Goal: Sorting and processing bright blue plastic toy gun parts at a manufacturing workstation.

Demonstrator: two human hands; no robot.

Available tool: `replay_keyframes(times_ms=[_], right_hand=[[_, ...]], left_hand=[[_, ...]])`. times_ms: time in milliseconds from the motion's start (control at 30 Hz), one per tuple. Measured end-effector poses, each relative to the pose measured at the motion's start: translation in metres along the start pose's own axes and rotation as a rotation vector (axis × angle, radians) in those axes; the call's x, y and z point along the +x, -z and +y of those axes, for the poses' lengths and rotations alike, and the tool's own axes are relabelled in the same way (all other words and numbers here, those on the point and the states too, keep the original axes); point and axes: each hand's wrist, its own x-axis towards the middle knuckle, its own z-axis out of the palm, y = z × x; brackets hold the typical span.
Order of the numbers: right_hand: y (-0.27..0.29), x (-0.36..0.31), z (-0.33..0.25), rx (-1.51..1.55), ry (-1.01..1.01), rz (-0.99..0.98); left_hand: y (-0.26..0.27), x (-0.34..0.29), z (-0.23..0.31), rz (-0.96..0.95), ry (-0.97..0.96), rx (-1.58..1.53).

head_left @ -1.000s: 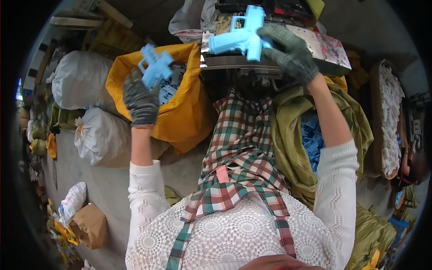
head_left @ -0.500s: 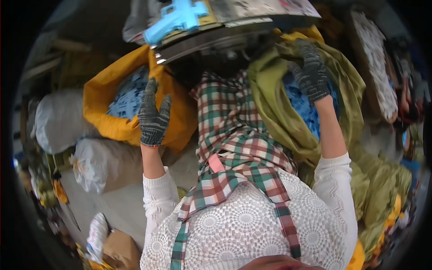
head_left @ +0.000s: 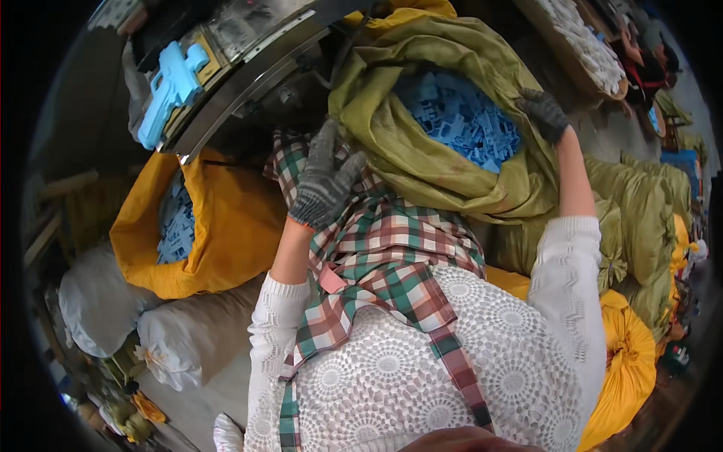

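My left hand (head_left: 325, 177), in a dark grey knit glove, hovers over my checked apron with fingers apart, touching the near rim of the olive-green sack (head_left: 422, 162). My right hand (head_left: 544, 113), gloved the same way, grips the far right rim of that sack. The sack stands open and holds several blue plastic parts (head_left: 459, 120). A blue plastic toy gun (head_left: 170, 89) lies on the metal-edged worktable (head_left: 248, 75) at the upper left, away from both hands.
A yellow sack (head_left: 226, 226) with more blue parts stands at my left. White and beige tied sacks (head_left: 188, 331) lie below it. Olive and yellow tied sacks (head_left: 640, 248) crowd the right side. A tray of white pieces (head_left: 580, 34) sits at the upper right.
The blue toy gun has been set on the worktable and the small blue part is out of my left hand. Both hands moved right to the olive sack; my view swung right.
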Motion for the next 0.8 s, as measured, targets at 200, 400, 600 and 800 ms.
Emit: replay_keyframes(times_ms=[200, 400, 600, 800], right_hand=[[0.001, -0.137, -0.029, 0.646, 0.246, 0.235], [0.079, -0.142, 0.018, 0.279, -0.086, 0.524], [0.134, -0.02, 0.009, -0.624, -0.384, 0.851], [-0.022, -0.015, -0.119, -0.717, 0.597, 0.468]], left_hand=[[-0.059, 0.066, -0.001, 0.126, 0.079, 0.33], [-0.09, 0.112, -0.023, 0.113, 0.222, 0.623], [-0.084, 0.117, -0.035, -0.104, 0.543, -0.812], [-0.105, 0.059, -0.042, -0.501, 0.573, -1.323]])
